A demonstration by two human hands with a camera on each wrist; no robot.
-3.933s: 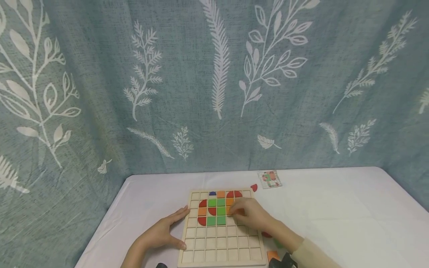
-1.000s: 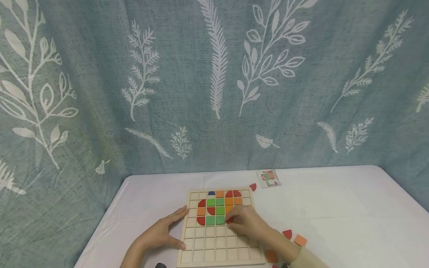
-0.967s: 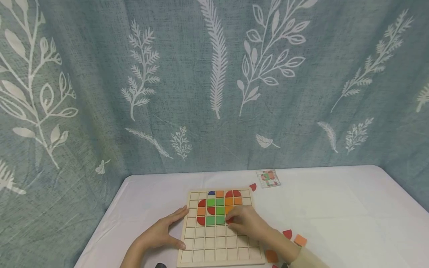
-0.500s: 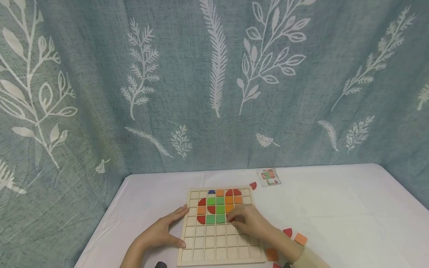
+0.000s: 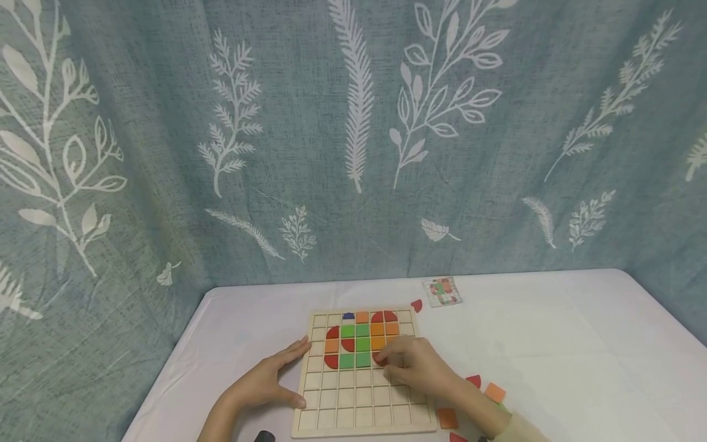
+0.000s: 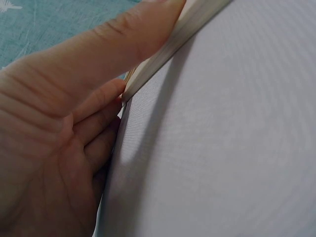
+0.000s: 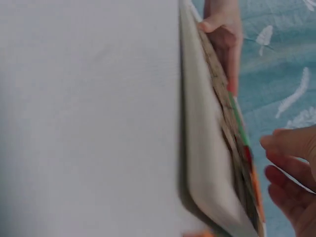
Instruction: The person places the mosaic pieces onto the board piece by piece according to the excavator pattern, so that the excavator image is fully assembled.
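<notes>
A square wooden grid board lies on the table, its upper cells filled with red, orange, green and blue tiles. My left hand is spread along the board's left side. Its thumb and fingertips touch that edge, as the left wrist view also shows. Over the right part of the board is my right hand, index fingertip right at a red rounded tile in a cell beside the green tiles. In the right wrist view, thumb and fingers stand apart with nothing between them.
Right of the board lie loose tiles: an orange square, another orange one and red rounded ones. A small pattern card and a red tile are at the back. A patterned curtain hangs behind the table.
An orange square now shows in the second row, and the red rounded tile lies in a cell lower down. My right hand has shifted slightly right off it. My left hand stays put.
</notes>
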